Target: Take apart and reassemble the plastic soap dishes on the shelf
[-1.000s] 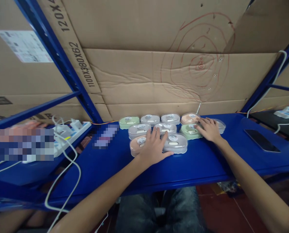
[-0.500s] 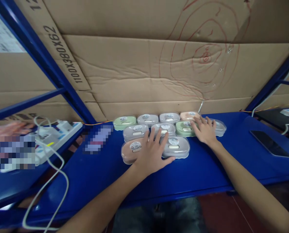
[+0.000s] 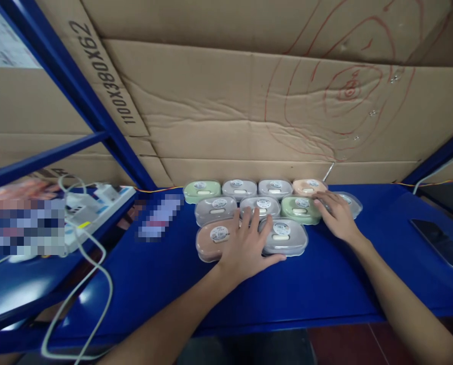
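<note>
Several oval lidded boxes with clear covers, round stickers and pale tabs lie in rows on the blue table. My left hand [image 3: 245, 246] is spread flat over the front pair, a pinkish-brown box [image 3: 209, 242] and a grey box [image 3: 292, 238], covering their facing ends. Its fingertips reach the middle grey box [image 3: 262, 207]. My right hand [image 3: 338, 215] has its fingers stretched out over the rightmost grey box [image 3: 353, 204], hiding much of it. Its thumb is beside the green box [image 3: 300, 209]; whether it touches is unclear. Behind stands a peach box [image 3: 308, 186].
The blue table [image 3: 325, 284] has a dark phone [image 3: 441, 243] at the right and a blurred-out item [image 3: 161, 217] at the left. A white power strip [image 3: 112, 203] with looping cables [image 3: 106, 289] lies further left. Cardboard [image 3: 211, 101] walls the back between blue posts.
The view has shifted, so the boxes appear slightly right and lower. My right hand has drawn a little away from the green box. The left hand stays spread over the front boxes.
</note>
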Demonstrator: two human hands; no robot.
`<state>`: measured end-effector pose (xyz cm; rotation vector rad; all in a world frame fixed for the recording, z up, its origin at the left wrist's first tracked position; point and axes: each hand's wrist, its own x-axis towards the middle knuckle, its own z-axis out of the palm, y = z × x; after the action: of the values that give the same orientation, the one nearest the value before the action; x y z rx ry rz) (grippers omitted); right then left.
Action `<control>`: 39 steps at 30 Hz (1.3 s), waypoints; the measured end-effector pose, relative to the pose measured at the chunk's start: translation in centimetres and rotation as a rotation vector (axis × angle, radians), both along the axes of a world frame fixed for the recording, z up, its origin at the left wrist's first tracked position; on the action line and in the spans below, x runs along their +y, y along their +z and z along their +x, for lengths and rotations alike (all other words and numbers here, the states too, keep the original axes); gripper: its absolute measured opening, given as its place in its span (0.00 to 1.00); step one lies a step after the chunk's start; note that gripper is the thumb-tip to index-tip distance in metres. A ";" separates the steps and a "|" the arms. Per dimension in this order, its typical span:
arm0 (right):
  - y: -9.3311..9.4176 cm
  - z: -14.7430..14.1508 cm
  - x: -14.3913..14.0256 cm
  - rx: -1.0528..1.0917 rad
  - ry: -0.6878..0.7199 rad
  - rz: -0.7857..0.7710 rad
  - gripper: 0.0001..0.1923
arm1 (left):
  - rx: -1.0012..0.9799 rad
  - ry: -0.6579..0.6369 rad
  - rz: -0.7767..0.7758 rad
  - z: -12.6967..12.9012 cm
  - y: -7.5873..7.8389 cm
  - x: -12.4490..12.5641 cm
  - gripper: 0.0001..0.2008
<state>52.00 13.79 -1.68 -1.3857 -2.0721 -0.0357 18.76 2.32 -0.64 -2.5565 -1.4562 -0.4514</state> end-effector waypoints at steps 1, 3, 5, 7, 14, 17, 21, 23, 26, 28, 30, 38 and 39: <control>0.1 0.0 0.0 0.022 -0.001 0.001 0.28 | -0.012 -0.028 -0.002 -0.1 0.0 0.1 0.54; 0.2 -0.4 -0.1 0.063 -0.028 0.020 0.28 | -0.023 -0.085 0.003 -0.2 0.2 0.1 0.51; 0.5 -1.1 -0.7 0.096 -0.072 0.055 0.28 | -0.037 -0.121 0.005 -0.2 0.6 -0.1 0.47; 0.8 -2.0 -1.8 0.118 -0.100 0.106 0.29 | -0.063 -0.131 0.012 -0.3 1.4 -0.5 0.44; 0.6 -6.2 -8.0 -0.002 0.171 0.264 0.26 | -0.126 0.008 0.156 -4.0 3.0 -1.2 0.35; -0.1 -7.7 -9.0 -0.167 0.343 0.206 0.28 | -0.113 0.108 0.142 -7.3 1.7 -0.8 0.37; -0.6 -8.6 -8.7 -0.210 0.408 0.180 0.32 | -0.065 0.094 0.099 -10.2 0.6 -0.1 0.40; -0.7 -8.6 -8.5 -0.199 0.410 0.199 0.33 | -0.050 0.048 0.103 -10.5 0.7 0.2 0.38; -0.8 -8.5 -8.4 -0.203 0.410 0.206 0.35 | -0.063 -0.023 0.116 -10.3 1.0 0.8 0.34; -0.9 -8.6 -8.4 -0.208 0.409 0.201 0.37 | -0.102 -0.062 0.125 -10.1 0.9 1.1 0.31; -1.0 -8.9 -8.4 -0.222 0.421 0.196 0.37 | -0.148 -0.085 0.124 -10.0 0.7 1.2 0.29; -0.7 -10.2 -8.2 -0.277 0.430 0.211 0.33 | -0.194 -0.179 0.033 -9.8 1.6 1.4 0.24; -0.5 -10.4 -8.1 -0.285 0.431 0.213 0.33 | -0.185 -0.172 0.018 -9.8 2.1 1.4 0.23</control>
<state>41.61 5.66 -2.19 -0.8245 -2.4804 -0.2771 8.97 3.74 1.47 -2.6989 -1.2825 -0.7407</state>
